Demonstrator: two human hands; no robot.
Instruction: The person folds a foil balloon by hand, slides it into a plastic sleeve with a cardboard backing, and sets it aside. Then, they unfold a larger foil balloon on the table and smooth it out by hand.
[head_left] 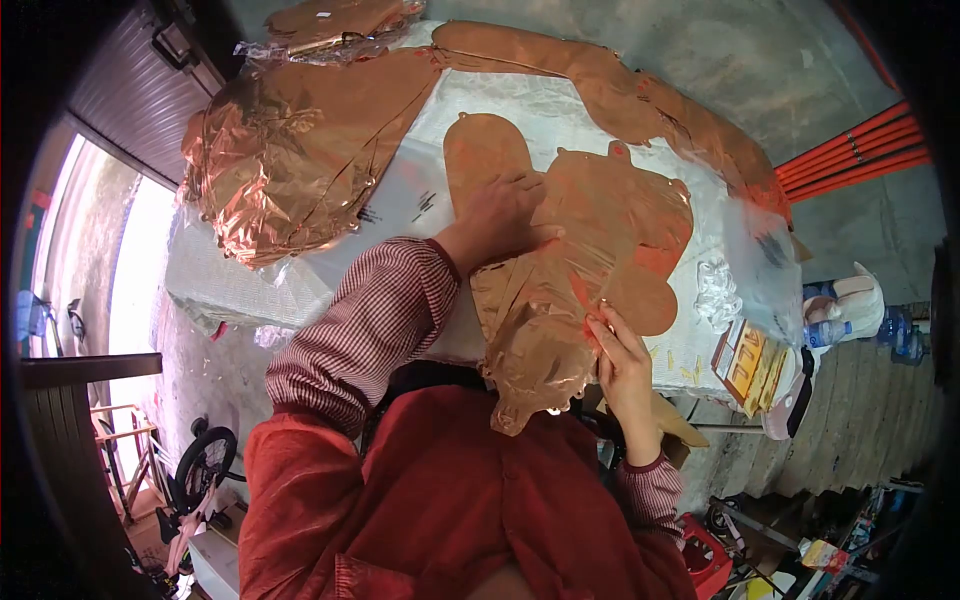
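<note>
A flat copper-coloured foil piece (pixel 600 210) with rounded lobes lies on the white-covered table. My left hand (pixel 503 218) rests on it near the middle, its fingers curled on the foil. My right hand (pixel 618 350) pinches the foil's edge at the lower right, thumb and fingertips together. The crinkled lower part of the foil (pixel 540 350) hangs over the table edge towards my lap. What lies under my left fingers is hidden.
A large crumpled foil piece (pixel 290 140) covers the table's left side. More foil (pixel 600 80) runs along the far edge. Clear plastic (pixel 716 295) and a yellow packet (pixel 750 365) lie at the right. Orange-red poles (pixel 855 150) stand beyond.
</note>
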